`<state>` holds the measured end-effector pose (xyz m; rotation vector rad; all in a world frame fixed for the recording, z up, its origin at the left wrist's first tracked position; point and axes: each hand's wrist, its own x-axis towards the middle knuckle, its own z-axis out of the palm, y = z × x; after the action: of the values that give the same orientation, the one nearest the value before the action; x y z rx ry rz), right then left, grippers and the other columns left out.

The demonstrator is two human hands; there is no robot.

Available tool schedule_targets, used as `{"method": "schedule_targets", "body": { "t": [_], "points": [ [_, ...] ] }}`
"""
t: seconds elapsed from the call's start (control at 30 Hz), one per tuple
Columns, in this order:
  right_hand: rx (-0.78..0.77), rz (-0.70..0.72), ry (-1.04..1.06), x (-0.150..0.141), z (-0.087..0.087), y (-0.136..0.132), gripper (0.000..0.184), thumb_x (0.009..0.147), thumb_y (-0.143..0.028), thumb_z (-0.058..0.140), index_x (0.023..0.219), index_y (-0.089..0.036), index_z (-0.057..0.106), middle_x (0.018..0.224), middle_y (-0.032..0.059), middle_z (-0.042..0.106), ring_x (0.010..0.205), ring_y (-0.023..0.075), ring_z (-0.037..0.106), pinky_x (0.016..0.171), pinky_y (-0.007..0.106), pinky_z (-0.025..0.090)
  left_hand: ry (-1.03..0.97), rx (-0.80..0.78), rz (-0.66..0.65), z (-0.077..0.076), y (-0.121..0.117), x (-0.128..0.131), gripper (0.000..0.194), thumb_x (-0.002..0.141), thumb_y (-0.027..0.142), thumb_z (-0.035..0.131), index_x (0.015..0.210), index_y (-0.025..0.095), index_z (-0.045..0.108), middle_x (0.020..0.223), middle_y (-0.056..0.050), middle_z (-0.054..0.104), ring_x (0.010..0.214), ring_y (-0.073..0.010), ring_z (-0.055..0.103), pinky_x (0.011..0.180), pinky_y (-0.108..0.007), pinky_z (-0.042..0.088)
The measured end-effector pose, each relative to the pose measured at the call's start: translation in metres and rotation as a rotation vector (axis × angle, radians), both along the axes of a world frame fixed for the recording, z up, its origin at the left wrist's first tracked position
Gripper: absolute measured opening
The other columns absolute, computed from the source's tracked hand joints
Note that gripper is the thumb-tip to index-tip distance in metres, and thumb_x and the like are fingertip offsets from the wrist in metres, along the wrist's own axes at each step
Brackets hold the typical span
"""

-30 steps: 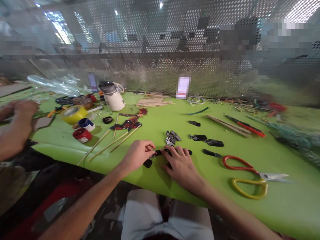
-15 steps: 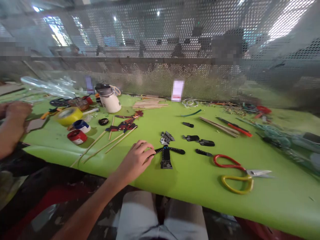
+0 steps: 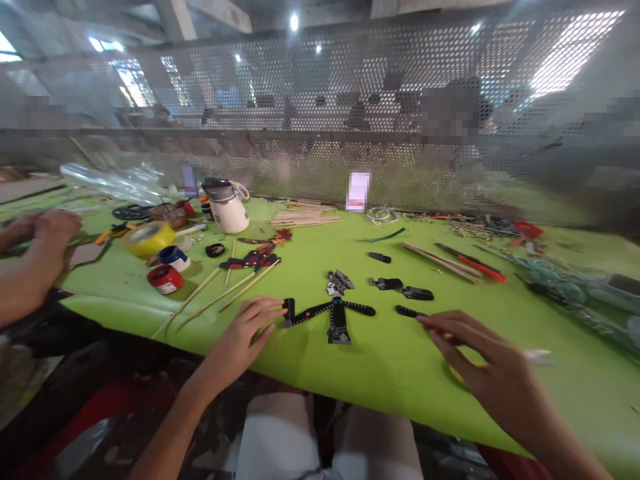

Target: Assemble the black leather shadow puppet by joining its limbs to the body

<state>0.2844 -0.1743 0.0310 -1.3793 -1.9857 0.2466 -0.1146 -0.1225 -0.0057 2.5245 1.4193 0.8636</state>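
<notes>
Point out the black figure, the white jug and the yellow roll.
Black figure point(image 3: 339, 322): head view, on its torso.
White jug point(image 3: 230, 215): head view, on its body.
Yellow roll point(image 3: 147, 246): head view, on its side.

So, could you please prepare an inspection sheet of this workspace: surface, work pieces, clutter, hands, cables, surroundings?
Surface: green tabletop, near edge curving down.
Job's things: black puppet lying flat, arms spread; puppet head just above its torso; loose black pieces at the right.
Clutter: scissors, partly hidden; yellow tape roll; wooden sticks; jug; red-and-black puppet with rods.
Hands: left hand, thumb apart from fingers, at the end of one puppet arm; right hand, fingertips at a short black strip, grip unclear.
Cables: nothing seen for certain; pale coil at the back, material unclear.
Surroundings: perforated panel behind; another person's hand at left.
</notes>
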Motion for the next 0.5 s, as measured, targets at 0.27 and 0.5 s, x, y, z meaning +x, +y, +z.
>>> {"method": "schedule_targets", "body": {
  "t": [0.27, 0.5],
  "points": [
    [-0.220, -0.119, -0.215, 0.051, -0.047, 0.103, 0.034, 0.091, -0.037, 0.054, 0.115, -0.020, 0.070, 0.114, 0.0130, 0.069, 0.093, 0.0270, 0.068, 0.078, 0.041, 0.056, 0.281, -0.068, -0.002, -0.028, 0.036, -0.020, 0.032, 0.099, 0.027, 0.051, 0.129, 0.027, 0.063, 0.131, -0.009, 0.061, 0.127, -0.0278, 0.051, 0.107, -0.047, 0.046],
    [-0.407, -0.016, -0.316, 0.047, -0.057, 0.125, 0.025, 0.086, -0.034, 0.061, 0.103, -0.017, 0.070, 0.107, 0.0132, 0.066, 0.103, 0.0308, 0.060, 0.090, 0.046, 0.049, 0.280, 0.090, 0.195, -0.017, 0.034, -0.007, 0.027, 0.100, 0.028, 0.047, 0.116, 0.021, 0.068, 0.102, -0.010, 0.060, 0.101, -0.0272, 0.058, 0.089, -0.042, 0.052]
  ]
}}
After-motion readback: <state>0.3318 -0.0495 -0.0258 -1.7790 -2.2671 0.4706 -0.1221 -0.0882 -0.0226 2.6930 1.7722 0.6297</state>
